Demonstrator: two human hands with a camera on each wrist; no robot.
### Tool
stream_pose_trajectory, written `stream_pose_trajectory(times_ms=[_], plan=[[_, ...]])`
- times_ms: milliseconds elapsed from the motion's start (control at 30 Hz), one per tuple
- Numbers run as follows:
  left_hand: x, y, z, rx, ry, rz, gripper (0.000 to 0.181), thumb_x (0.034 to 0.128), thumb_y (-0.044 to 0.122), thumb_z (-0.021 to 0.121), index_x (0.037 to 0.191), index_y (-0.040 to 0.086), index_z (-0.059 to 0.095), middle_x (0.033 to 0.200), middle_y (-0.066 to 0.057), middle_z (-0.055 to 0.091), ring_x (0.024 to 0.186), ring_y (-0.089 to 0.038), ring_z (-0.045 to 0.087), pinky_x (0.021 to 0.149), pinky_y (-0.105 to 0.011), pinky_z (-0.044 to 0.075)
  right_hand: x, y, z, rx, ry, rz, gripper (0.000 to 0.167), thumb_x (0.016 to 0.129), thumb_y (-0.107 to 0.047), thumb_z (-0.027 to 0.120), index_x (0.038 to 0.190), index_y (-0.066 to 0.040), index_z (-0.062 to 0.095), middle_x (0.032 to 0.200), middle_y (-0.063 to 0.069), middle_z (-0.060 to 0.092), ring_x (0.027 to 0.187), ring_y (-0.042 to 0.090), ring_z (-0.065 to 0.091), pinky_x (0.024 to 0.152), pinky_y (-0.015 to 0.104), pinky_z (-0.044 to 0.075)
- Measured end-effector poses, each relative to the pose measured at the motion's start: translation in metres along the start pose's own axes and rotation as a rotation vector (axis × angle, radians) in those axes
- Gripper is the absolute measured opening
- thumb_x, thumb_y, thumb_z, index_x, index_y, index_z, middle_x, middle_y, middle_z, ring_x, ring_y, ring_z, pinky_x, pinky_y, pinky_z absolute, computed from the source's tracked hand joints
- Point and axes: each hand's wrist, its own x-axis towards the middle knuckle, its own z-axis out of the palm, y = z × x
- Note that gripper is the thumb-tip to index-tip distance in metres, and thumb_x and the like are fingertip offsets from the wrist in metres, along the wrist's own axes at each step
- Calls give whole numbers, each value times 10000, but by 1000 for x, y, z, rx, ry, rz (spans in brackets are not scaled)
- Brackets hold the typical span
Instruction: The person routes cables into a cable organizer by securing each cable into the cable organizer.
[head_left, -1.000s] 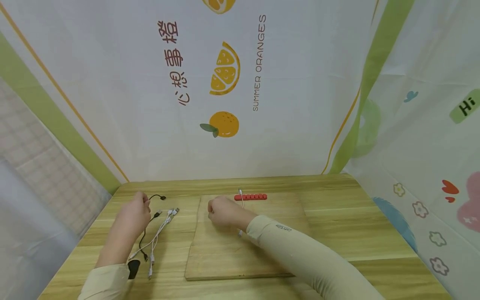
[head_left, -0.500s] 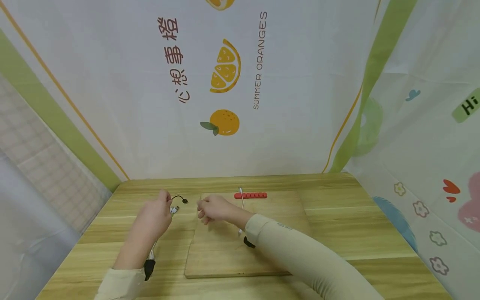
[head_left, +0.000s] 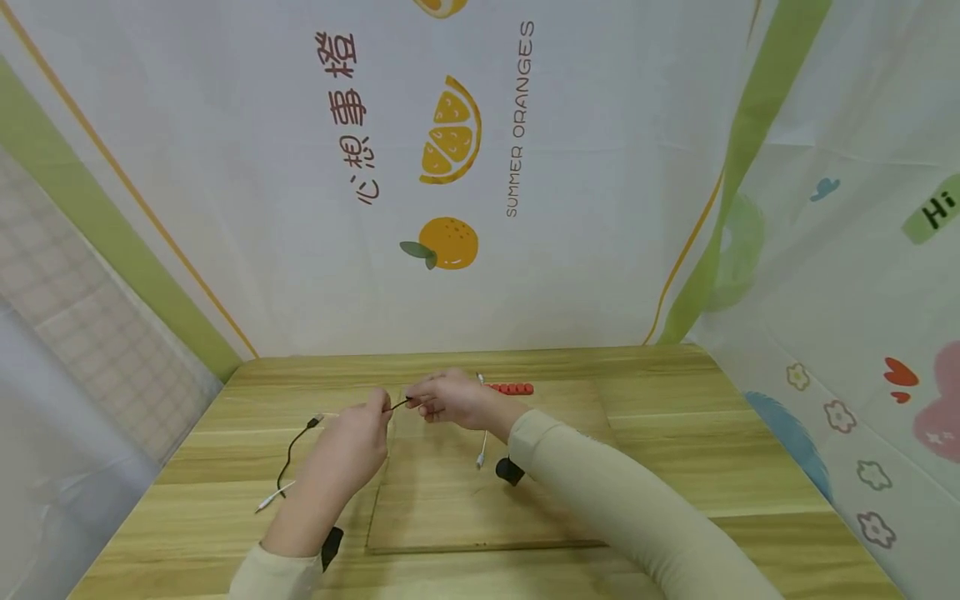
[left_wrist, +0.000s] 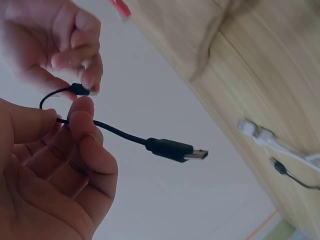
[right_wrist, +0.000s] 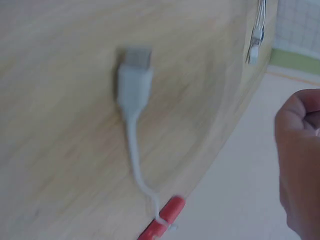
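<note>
In the head view the left hand [head_left: 351, 446] and right hand [head_left: 463, 400] meet above the wooden board's left edge. A short black cable [head_left: 399, 405] spans between their fingertips. The left wrist view shows the left hand [left_wrist: 55, 170] pinching this cable between thumb and fingers, its micro-type plug [left_wrist: 170, 149] sticking out to one side. At the cable's other end, the right hand [left_wrist: 60, 45] holds the black connector [left_wrist: 79, 89] at its fingertips. A red cable holder [head_left: 517, 389] lies at the board's back, with a white cable [head_left: 482, 454] running across its left end.
The wooden board [head_left: 450, 517] lies on the wood-grain table [head_left: 187, 500]. Left of it rest another black cable [head_left: 288, 458] and white cables [head_left: 270, 500], partly hidden by the left arm. A printed curtain [head_left: 600, 208] stands behind the table.
My left hand has carried the black cable rightward from the cables at the left to the board's edge. My right hand, empty earlier, now grips the cable's connector.
</note>
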Motion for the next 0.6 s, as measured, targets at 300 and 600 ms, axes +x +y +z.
stream_pose_trajectory(times_ms=[300, 600], plan=[[-3, 18, 12, -17, 12, 5, 132, 1066, 97, 608, 1137, 14, 681, 752, -37, 670, 563, -112, 511, 511, -266, 412, -2, -3, -16, -88, 8, -54, 398, 1070, -63, 595, 1448, 58, 574, 1061, 51, 654, 809, 143, 567, 833, 331, 528], [-12, 37, 24, -297, -60, -62, 202, 1008, 73, 692, 1176, -29, 737, 677, 13, 598, 567, -111, 495, 534, -248, 401, -7, -1, -40, -291, 59, -112, 334, 1052, -87, 640, 1356, 52, 638, 1033, 56, 661, 829, 153, 601, 975, 473, 570]])
